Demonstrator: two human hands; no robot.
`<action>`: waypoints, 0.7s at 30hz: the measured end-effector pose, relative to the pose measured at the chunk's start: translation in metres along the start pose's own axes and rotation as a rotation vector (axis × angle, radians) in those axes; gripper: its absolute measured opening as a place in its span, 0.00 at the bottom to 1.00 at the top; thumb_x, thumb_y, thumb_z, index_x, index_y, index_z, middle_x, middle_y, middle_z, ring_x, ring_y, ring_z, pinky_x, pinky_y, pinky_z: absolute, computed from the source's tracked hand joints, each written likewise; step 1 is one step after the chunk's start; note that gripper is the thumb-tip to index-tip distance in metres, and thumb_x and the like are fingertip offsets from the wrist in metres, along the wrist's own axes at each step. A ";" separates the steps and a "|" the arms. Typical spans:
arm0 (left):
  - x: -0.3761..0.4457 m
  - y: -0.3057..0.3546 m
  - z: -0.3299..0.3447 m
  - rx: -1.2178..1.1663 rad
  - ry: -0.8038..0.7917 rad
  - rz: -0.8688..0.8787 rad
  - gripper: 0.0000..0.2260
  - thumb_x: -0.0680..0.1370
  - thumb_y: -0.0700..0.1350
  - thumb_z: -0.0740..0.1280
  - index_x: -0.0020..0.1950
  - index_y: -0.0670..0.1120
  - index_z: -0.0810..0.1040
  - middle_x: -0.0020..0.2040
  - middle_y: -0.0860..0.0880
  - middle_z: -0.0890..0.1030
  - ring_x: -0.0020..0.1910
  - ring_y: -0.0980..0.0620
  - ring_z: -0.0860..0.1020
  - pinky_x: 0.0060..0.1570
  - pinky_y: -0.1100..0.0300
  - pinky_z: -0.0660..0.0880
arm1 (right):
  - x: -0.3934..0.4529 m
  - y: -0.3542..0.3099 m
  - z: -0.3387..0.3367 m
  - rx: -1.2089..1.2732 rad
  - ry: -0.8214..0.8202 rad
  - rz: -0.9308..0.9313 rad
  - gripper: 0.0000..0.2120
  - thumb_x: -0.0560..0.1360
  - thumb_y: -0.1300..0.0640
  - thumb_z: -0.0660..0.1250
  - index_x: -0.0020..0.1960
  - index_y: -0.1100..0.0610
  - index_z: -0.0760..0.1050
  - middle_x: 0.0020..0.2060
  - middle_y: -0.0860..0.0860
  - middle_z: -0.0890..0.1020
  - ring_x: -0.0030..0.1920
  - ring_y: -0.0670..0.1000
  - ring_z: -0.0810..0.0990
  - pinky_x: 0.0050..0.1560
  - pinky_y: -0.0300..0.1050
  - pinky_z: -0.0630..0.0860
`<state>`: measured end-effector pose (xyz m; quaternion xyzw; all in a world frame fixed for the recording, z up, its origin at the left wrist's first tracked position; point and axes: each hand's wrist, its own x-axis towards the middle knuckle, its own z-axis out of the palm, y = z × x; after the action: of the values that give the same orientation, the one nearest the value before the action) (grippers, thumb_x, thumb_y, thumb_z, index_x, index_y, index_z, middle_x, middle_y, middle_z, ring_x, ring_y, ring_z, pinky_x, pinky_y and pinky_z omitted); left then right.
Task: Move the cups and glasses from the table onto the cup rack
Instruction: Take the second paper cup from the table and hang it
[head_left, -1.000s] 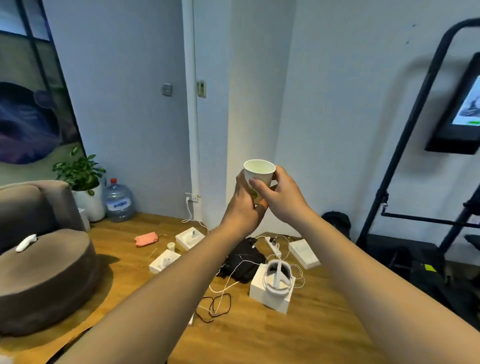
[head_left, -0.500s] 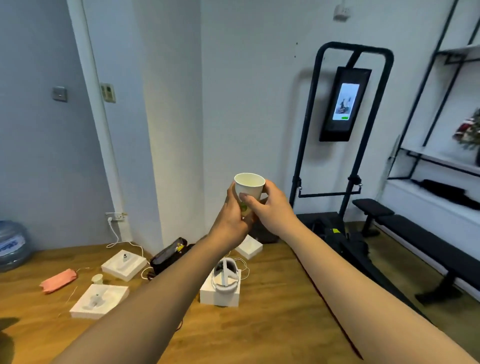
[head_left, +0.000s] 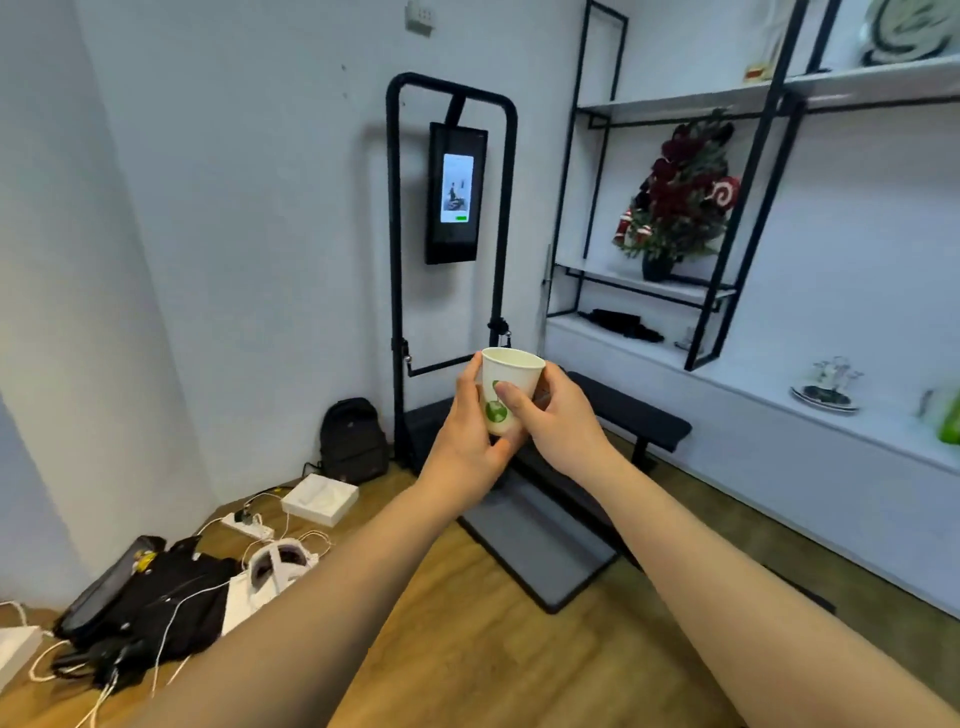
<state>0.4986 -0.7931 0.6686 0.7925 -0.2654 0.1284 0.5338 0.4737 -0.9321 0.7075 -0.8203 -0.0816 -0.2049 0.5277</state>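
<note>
A white paper cup (head_left: 509, 379) with a green round mark is held upright at chest height in front of me. My left hand (head_left: 467, 431) grips its left side and base, fingers curled round it. My right hand (head_left: 550, 421) grips the right side, thumb lying across the green mark. On the white counter at the right stands a small metal cup rack (head_left: 827, 382) on a round tray, with hooks that look bare.
A black frame with a lit screen (head_left: 456, 192) and its floor plate (head_left: 540, 551) stand ahead. A black bench (head_left: 634, 415) sits by the white counter (head_left: 779, 415). Shelves (head_left: 691, 98) hold a flower pot. Bags, white boxes and cables litter the wooden floor at the left.
My view has swung to the right: the sofa, plant and water bottle are gone, and the shelves, counter and rack have come in. Both hands keep their grip on the cup.
</note>
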 end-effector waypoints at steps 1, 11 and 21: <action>0.003 0.012 0.022 -0.014 -0.035 0.019 0.40 0.78 0.52 0.71 0.79 0.63 0.46 0.71 0.52 0.72 0.63 0.57 0.77 0.62 0.53 0.78 | -0.006 0.005 -0.024 -0.017 0.039 0.013 0.20 0.76 0.45 0.71 0.65 0.51 0.74 0.53 0.44 0.82 0.50 0.40 0.81 0.43 0.31 0.75; 0.008 0.126 0.234 -0.162 -0.252 0.192 0.40 0.78 0.48 0.72 0.80 0.57 0.48 0.70 0.53 0.73 0.65 0.58 0.76 0.65 0.53 0.76 | -0.088 0.057 -0.253 -0.175 0.228 0.140 0.23 0.76 0.47 0.72 0.68 0.49 0.71 0.56 0.41 0.80 0.54 0.40 0.78 0.50 0.39 0.78; 0.005 0.256 0.476 -0.296 -0.373 0.252 0.39 0.75 0.50 0.73 0.80 0.60 0.54 0.72 0.51 0.71 0.69 0.54 0.74 0.67 0.47 0.75 | -0.186 0.116 -0.495 -0.238 0.446 0.221 0.22 0.76 0.44 0.70 0.67 0.49 0.70 0.53 0.44 0.80 0.47 0.49 0.83 0.52 0.52 0.81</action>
<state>0.3224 -1.3041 0.6810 0.6765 -0.4718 0.0054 0.5655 0.2226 -1.4116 0.7101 -0.8150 0.1513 -0.3298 0.4518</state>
